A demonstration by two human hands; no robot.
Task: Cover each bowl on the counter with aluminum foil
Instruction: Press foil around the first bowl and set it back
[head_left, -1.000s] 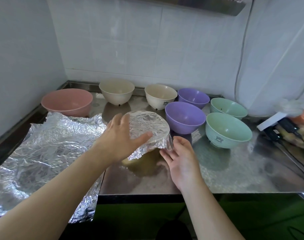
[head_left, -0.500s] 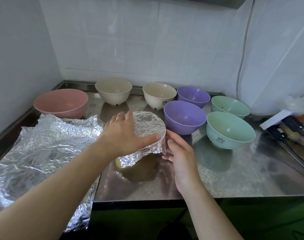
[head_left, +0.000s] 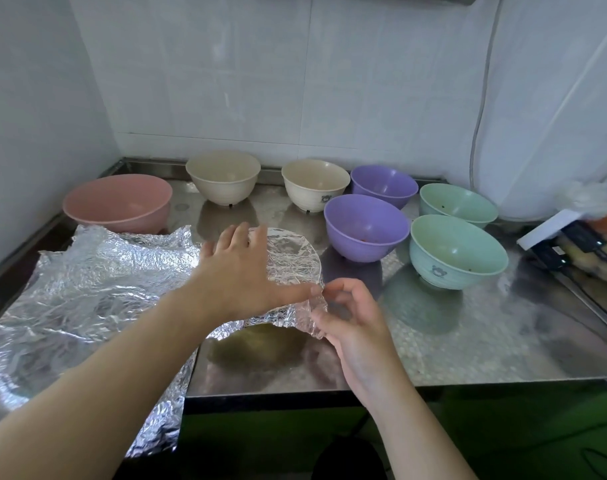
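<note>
Head view: a foil-covered bowl (head_left: 288, 258) sits at the front middle of the steel bench (head_left: 468, 341), its body almost wholly hidden under the foil and the hands. The left hand (head_left: 239, 271) lies flat on the foil top, fingers spread and straight, thumb stretched toward the right edge. The right hand (head_left: 350, 320) pinches the crumpled foil skirt at the bowl's near right side between thumb and curled fingers.

A large loose sheet of foil (head_left: 87, 296) spreads over the bench's left part and hangs over the front edge — the left forearm crosses above it. Seven uncovered bowls stand behind and to the right: a pink bowl (head_left: 118, 202) at far left, two cream bowls (head_left: 223, 175) (head_left: 315, 183) along the back, two purple bowls (head_left: 384, 185) (head_left: 366, 230) and two green bowls (head_left: 457, 207) (head_left: 457, 251) to the right. The nearer purple bowl is just beside the covered one.

At the right edge a white box (head_left: 546, 226), black cables (head_left: 579, 240) and a plastic bag (head_left: 593, 199) are cut off by the frame — their contents are hard to make out.
</note>
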